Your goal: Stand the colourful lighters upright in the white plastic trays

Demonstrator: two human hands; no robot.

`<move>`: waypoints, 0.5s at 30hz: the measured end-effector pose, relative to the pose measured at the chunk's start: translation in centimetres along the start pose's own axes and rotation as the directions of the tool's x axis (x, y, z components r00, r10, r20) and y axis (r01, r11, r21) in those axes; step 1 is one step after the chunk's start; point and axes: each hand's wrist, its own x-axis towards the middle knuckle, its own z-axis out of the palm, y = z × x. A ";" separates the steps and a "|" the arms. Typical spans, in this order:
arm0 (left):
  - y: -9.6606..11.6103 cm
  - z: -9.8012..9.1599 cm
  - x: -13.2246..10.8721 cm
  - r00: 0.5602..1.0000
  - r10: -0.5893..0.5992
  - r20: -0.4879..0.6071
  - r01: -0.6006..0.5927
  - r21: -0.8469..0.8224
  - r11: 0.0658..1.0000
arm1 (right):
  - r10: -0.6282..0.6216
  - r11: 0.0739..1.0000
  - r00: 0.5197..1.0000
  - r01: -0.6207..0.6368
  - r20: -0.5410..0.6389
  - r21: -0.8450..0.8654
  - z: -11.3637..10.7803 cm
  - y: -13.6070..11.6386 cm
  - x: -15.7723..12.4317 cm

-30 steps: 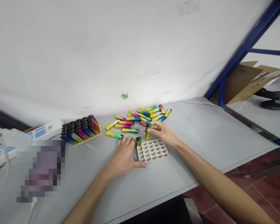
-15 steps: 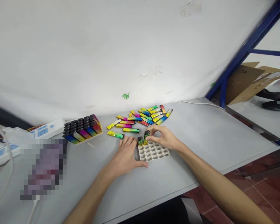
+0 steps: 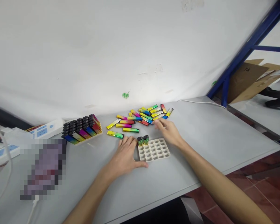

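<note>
A small beige tray [image 3: 155, 151] with rows of sockets lies on the grey table. Two rainbow-coloured lighters [image 3: 143, 140] stand upright in its far left corner. My left hand [image 3: 124, 155] lies flat on the table against the tray's left edge, fingers stretched out. My right hand [image 3: 168, 130] hovers beyond the tray, fingers open and a little blurred, right by the pile of loose lighters [image 3: 142, 116]. It holds nothing that I can see.
A full tray of black-capped lighters [image 3: 81, 129] stands to the left. White power strips [image 3: 44, 130] and cables lie at the far left, beside a blurred patch. The table's front edge [image 3: 200, 183] runs near. A blue rack post [image 3: 245, 49] and cardboard stand at right.
My right hand set a second lighter upright in the tray beside the first, let go, and moved back toward the loose pile. My left hand stayed put.
</note>
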 end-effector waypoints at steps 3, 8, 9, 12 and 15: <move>-0.2 0.1 0.0 1.000 0.009 -0.013 -0.009 -0.005 1.000 | 0.100 0.941 0.980 -0.149 -0.172 -0.304 -0.5 1.6 0.7; -0.2 0.1 -0.1 1.000 0.007 -0.016 -0.007 -0.019 1.000 | 0.197 0.808 0.958 -0.279 -0.209 -0.519 -0.9 2.9 1.1; -0.2 0.1 -0.1 1.000 0.010 -0.020 -0.010 -0.020 1.000 | 0.208 0.791 0.954 -0.294 -0.217 -0.537 -0.9 3.0 1.0; -0.3 0.2 -0.1 0.999 0.023 -0.035 -0.024 -0.013 1.000 | 0.223 0.786 0.952 -0.304 -0.211 -0.539 -1.0 3.5 1.0; -0.3 0.2 -0.1 0.999 0.029 -0.034 -0.029 -0.005 1.000 | 0.225 0.837 0.957 -0.286 -0.184 -0.467 -1.2 3.8 1.1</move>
